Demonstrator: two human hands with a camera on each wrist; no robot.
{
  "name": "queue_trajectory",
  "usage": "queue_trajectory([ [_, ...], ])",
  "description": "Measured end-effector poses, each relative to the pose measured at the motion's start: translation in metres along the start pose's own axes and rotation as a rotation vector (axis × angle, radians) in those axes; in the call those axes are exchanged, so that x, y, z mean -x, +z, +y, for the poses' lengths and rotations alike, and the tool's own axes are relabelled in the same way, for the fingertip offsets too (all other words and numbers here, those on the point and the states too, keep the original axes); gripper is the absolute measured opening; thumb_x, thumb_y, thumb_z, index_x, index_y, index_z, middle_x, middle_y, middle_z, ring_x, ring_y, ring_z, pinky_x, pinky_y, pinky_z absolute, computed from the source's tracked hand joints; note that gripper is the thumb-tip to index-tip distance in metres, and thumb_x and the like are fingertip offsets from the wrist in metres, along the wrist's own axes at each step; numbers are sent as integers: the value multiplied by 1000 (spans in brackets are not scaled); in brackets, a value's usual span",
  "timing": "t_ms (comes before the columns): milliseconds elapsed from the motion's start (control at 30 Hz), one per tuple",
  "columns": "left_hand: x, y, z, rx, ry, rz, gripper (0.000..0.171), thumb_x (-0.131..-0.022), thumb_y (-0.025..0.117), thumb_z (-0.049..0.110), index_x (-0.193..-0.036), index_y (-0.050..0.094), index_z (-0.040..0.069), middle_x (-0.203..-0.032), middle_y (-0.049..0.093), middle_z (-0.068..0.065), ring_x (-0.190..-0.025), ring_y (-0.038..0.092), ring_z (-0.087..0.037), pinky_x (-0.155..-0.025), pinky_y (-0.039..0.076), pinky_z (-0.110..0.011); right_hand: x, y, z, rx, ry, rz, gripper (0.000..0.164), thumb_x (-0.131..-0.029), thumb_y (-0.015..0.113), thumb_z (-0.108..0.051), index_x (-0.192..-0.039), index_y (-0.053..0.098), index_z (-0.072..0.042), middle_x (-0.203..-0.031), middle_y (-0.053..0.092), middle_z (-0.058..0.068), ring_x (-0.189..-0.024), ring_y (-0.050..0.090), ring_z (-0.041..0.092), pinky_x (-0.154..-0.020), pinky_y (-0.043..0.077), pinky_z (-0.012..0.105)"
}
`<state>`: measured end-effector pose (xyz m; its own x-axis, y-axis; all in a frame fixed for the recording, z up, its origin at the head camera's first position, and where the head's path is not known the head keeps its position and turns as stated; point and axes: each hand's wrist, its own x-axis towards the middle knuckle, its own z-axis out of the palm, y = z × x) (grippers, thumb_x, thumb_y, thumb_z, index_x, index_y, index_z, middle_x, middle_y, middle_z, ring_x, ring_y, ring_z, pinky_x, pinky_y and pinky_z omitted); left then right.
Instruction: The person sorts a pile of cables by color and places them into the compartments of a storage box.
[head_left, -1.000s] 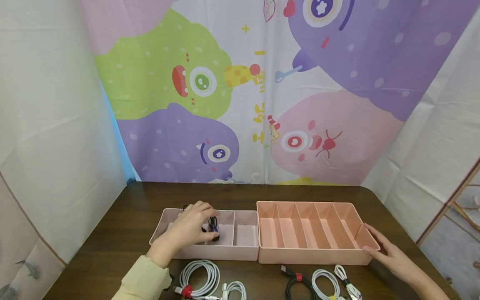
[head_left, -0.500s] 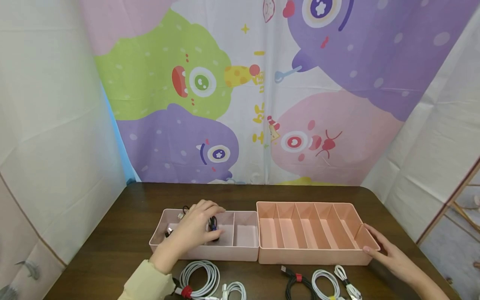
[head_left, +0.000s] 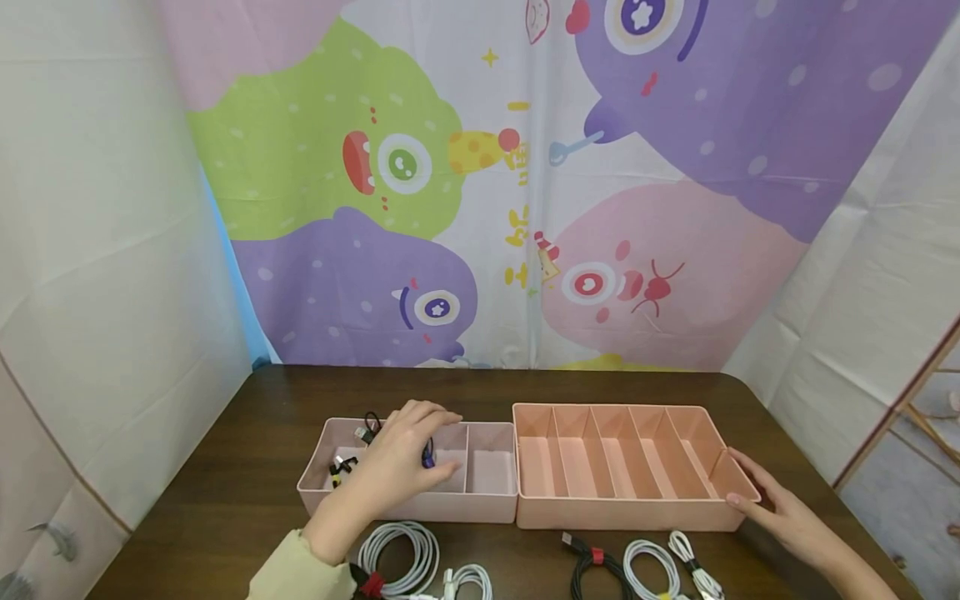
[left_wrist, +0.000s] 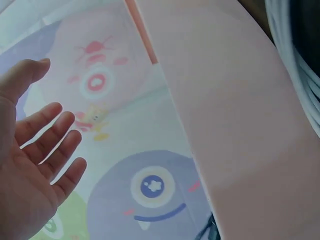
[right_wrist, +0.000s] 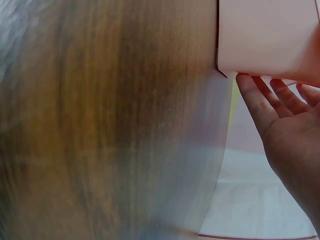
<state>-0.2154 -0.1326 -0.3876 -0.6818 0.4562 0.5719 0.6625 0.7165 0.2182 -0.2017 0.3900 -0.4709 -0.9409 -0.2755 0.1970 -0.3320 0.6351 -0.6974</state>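
My left hand (head_left: 401,458) hovers above the pale pink divided box (head_left: 491,506), thumb and fingers spread. In the left wrist view, nothing lies between the fingers of the left hand (left_wrist: 37,150). Just behind it, a dark blue-black cable (head_left: 428,452) partly shows in a compartment. Another black cable (head_left: 366,433) and small black-and-yellow bundled pieces (head_left: 341,469) sit farther left in that box. My right hand (head_left: 780,508) holds the right front corner of the peach divided box (head_left: 630,513), thumb at the front, fingers (right_wrist: 257,102) against the end wall.
Along the table (head_left: 195,500) in front of the boxes lie coiled cables: a large white coil (head_left: 431,554), a small white coil (head_left: 480,573), a black cable with a red tie (head_left: 581,575), a white coil (head_left: 633,567) and a white bundle (head_left: 693,567). A printed curtain (head_left: 502,333) hangs behind.
My left hand has shifted a little right and its fingers have come off the blue-black cable. More of the black cables at the pink box's left end shows. The right hand stays put.
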Motion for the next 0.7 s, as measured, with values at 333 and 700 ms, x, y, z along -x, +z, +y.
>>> queue_trajectory([
  [333,-2,-5,17,26,26,50,48,-70,81,28,-113,65,13,-108,61,3,-103,55,-16,-87,45,-40,-1,-1,-1,4,16,-9,66,-96,53,-11,-151,17,-10,-148,25,23,-113,22,-27,-83,35,4],
  [700,-2,-8,33,75,47,64,51,-69,81,31,-114,64,14,-108,59,5,-104,53,-13,-91,42,-36,0,1,-1,-4,-9,6,65,-96,53,-10,-151,18,-7,-139,19,-28,-113,23,-27,-84,34,3],
])
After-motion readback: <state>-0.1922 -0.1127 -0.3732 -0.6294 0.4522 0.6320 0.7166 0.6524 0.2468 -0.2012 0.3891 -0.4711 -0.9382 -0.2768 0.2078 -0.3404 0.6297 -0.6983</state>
